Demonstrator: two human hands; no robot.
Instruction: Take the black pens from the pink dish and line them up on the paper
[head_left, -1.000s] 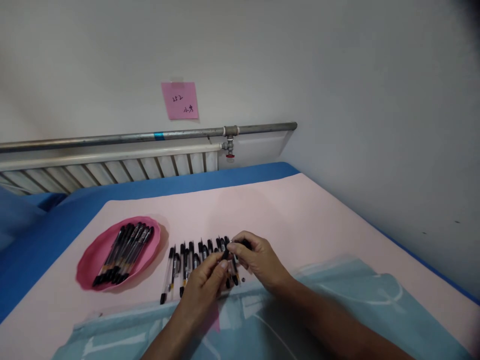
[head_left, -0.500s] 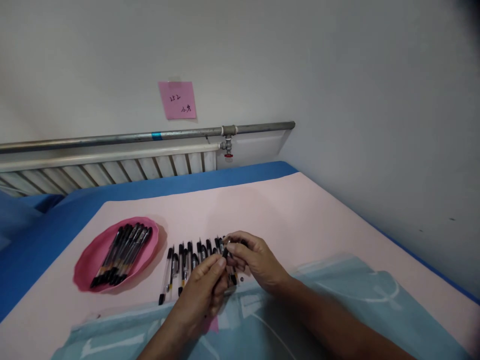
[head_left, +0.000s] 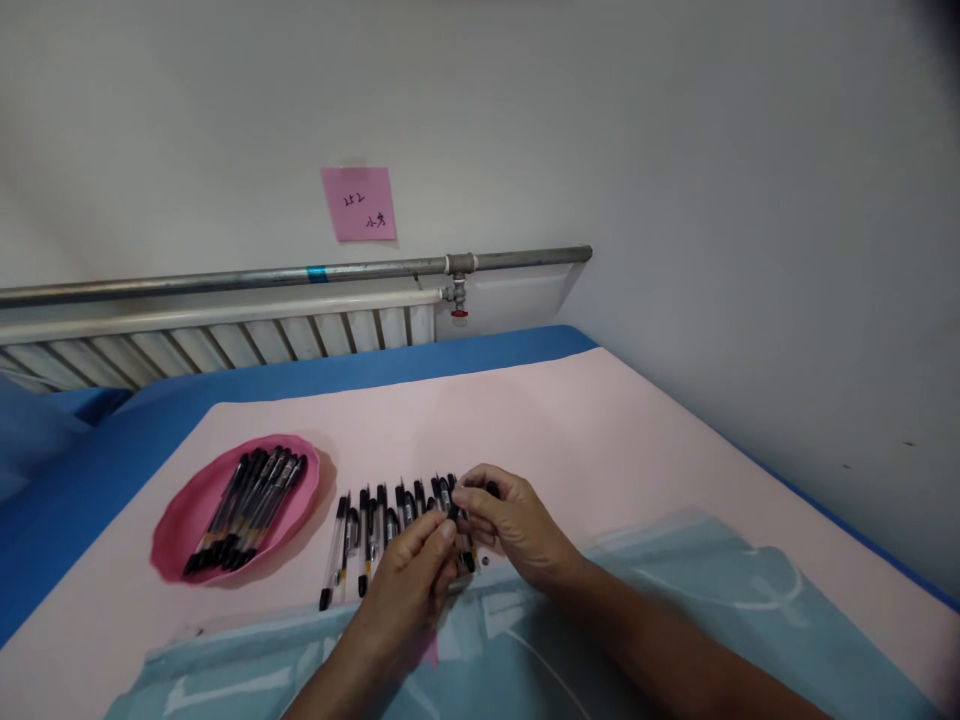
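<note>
My left hand is closed, thumb and forefinger pinching a pen by its black end; most of it is hidden by the fingers. Close against it, my right hand is also closed, its fingertips at the same pen end. A rounded black piece like a pen cap pokes out between the right fingers. Left of and behind both hands lies a row of several clear-barrelled pens with black ends, with black caps among them. The hands cover part of this row.
A pink scalloped plate with a bundle of capped pens stands on the left of the pale pink table cover. Blue patterned cloth drapes the near edge. A radiator, pipe and wall are beyond.
The view has shifted very slightly. Both hands stay together over the row, with only small finger movements at the pen end.
</note>
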